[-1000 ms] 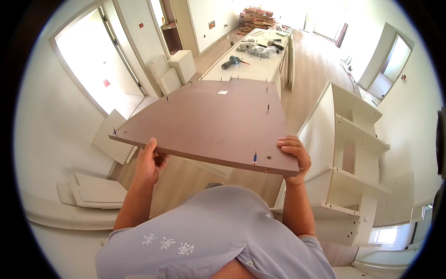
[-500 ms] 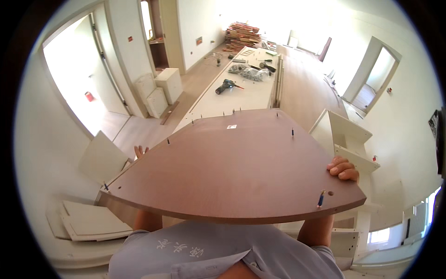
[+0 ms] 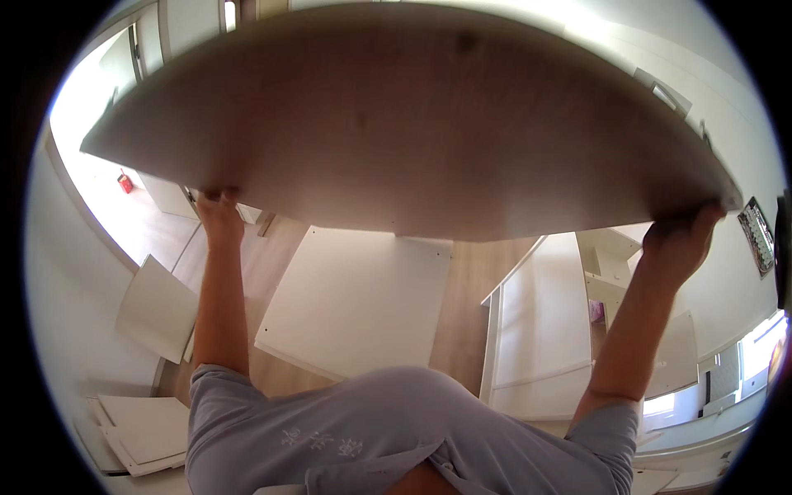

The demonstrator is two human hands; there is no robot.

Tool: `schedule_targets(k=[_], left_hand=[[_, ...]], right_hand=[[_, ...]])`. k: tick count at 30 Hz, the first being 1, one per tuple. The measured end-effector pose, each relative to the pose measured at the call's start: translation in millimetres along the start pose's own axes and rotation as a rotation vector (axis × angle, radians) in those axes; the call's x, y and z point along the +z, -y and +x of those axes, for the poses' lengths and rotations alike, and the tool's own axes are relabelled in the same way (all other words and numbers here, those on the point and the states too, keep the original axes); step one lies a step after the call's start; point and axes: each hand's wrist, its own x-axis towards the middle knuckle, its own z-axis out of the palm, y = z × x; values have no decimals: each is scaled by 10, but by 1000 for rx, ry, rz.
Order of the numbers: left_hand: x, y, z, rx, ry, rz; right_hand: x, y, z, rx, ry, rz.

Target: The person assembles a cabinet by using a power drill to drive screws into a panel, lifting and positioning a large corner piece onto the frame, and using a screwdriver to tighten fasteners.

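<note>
A large brown wooden panel (image 3: 412,124) is raised overhead and fills the upper half of the view, its underside facing me. My left hand (image 3: 216,210) grips its near edge on the left. My right hand (image 3: 681,239) holds the near edge on the right. Both arms reach up from my grey shirt at the lower edge.
Below lies a white flat panel (image 3: 355,301) on the wooden floor. A white partly built cabinet (image 3: 549,322) lies at the right. More white boards (image 3: 140,429) are stacked at lower left, another (image 3: 157,309) leans by the wall. A doorway (image 3: 107,165) opens at the left.
The brown panel has been lifted from waist height to above my head, both hands going up with it. It now hides the far room and the long white worktop.
</note>
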Motion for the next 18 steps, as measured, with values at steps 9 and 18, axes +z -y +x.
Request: schedule_targets(k=[9,18], left_hand=[[792,-810,1071,-150,85,-52],[1384,-174,1166,-184,105,42]], right_hand=[[748,-493,1433,213,186,30],[141,-2301,540,350,213,-422]])
